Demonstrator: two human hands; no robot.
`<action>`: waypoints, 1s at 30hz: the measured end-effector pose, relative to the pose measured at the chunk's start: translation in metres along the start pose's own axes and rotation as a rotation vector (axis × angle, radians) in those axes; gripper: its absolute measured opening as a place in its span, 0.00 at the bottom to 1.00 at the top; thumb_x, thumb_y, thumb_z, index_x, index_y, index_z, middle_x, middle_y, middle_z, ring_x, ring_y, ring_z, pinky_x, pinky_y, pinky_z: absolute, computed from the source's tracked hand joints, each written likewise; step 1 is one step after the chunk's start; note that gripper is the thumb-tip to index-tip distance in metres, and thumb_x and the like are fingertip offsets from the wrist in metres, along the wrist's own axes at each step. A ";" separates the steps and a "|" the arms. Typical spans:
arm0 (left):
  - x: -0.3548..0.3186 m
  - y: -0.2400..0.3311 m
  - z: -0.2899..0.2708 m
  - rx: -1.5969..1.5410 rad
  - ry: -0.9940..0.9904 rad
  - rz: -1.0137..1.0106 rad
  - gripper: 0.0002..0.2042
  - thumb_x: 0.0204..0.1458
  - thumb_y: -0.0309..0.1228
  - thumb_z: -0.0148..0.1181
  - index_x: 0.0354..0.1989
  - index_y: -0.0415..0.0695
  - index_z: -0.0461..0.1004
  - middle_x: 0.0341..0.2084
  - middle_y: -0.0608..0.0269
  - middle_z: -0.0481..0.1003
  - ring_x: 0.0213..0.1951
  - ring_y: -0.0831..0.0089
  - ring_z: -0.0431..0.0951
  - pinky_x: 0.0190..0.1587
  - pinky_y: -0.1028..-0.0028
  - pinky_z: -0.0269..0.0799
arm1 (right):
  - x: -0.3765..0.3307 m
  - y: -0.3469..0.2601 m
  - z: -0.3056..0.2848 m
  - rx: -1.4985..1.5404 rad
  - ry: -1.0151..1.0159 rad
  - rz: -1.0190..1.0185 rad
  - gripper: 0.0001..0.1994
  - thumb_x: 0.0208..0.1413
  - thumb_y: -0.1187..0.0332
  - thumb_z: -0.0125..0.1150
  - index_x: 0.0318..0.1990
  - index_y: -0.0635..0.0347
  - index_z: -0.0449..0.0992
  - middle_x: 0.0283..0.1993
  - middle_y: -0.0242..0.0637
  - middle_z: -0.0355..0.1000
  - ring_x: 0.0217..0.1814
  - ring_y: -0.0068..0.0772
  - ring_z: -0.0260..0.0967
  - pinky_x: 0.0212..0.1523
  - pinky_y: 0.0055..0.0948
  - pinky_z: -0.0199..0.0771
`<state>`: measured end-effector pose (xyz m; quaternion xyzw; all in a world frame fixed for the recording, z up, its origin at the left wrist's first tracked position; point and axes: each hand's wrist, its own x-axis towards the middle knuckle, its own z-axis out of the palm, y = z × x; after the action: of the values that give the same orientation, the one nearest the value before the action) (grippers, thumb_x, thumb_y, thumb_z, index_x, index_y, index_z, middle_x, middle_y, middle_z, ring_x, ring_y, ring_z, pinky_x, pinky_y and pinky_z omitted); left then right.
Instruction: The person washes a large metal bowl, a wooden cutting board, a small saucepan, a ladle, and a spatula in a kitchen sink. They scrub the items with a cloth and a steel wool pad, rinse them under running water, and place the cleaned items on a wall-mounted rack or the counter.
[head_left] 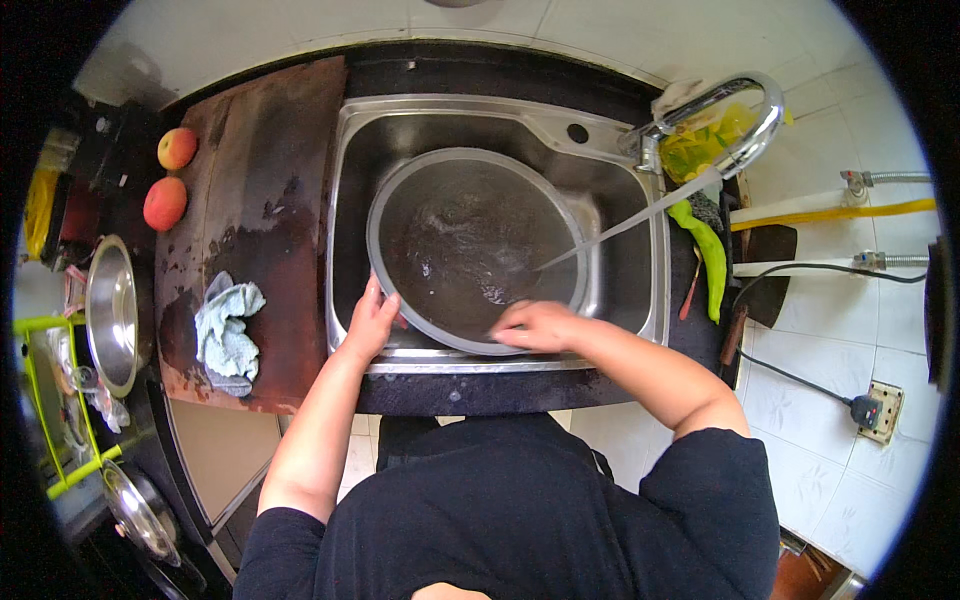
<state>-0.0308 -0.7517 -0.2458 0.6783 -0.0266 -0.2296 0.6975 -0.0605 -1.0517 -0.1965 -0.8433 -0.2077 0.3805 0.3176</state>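
A wide round pan (372, 235) with a pale grey rim and a dark, wet inside lies in the steel sink (657, 300). My left hand (371, 322) is closed on its near-left rim. At the near rim, my right hand (540, 327) bends its fingers over the inside edge; they are blurred by motion, so whether they hold anything is unclear. A stream of water (640, 217) runs from the curved chrome tap (768, 112) onto the pan's right part. Ripples and glints show on its surface.
Left of the sink, a wooden board (265, 130) bears two reddish fruits (165, 204) and a crumpled pale blue cloth (229, 330). Farther left stand a steel bowl (112, 315) and a lidded pot (140, 510). A long green pepper (712, 260) lies right of the sink, near a plugged-in cable (800, 372).
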 end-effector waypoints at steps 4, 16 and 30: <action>-0.001 0.007 0.002 0.023 0.030 0.018 0.31 0.51 0.33 0.50 0.63 0.45 0.45 0.44 0.61 0.66 0.36 0.77 0.69 0.30 0.80 0.68 | -0.042 0.054 -0.046 -0.578 0.682 0.248 0.12 0.42 0.59 0.57 0.32 0.56 0.77 0.44 0.44 0.68 0.50 0.48 0.60 0.50 0.45 0.59; 0.021 0.085 0.044 0.097 0.340 -0.020 0.21 0.37 0.16 0.46 0.46 0.35 0.65 0.36 0.60 0.73 0.40 0.74 0.71 0.45 0.79 0.63 | 0.033 0.158 -0.003 0.871 0.943 0.482 0.12 0.48 0.71 0.52 0.41 0.66 0.71 0.39 0.47 0.71 0.42 0.44 0.69 0.42 0.37 0.66; -0.018 0.251 0.091 1.159 0.179 0.827 0.30 0.31 0.19 0.51 0.51 0.33 0.64 0.11 0.59 0.62 0.16 0.64 0.65 0.23 0.68 0.63 | 0.120 0.081 -0.034 1.053 0.508 0.579 0.25 0.51 0.59 0.52 0.55 0.64 0.62 0.50 0.44 0.65 0.47 0.40 0.62 0.45 0.43 0.60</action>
<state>-0.0074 -0.8370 0.0070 0.8903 -0.3416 0.1611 0.2544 0.0496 -1.0507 -0.2966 -0.6603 0.3237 0.2904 0.6123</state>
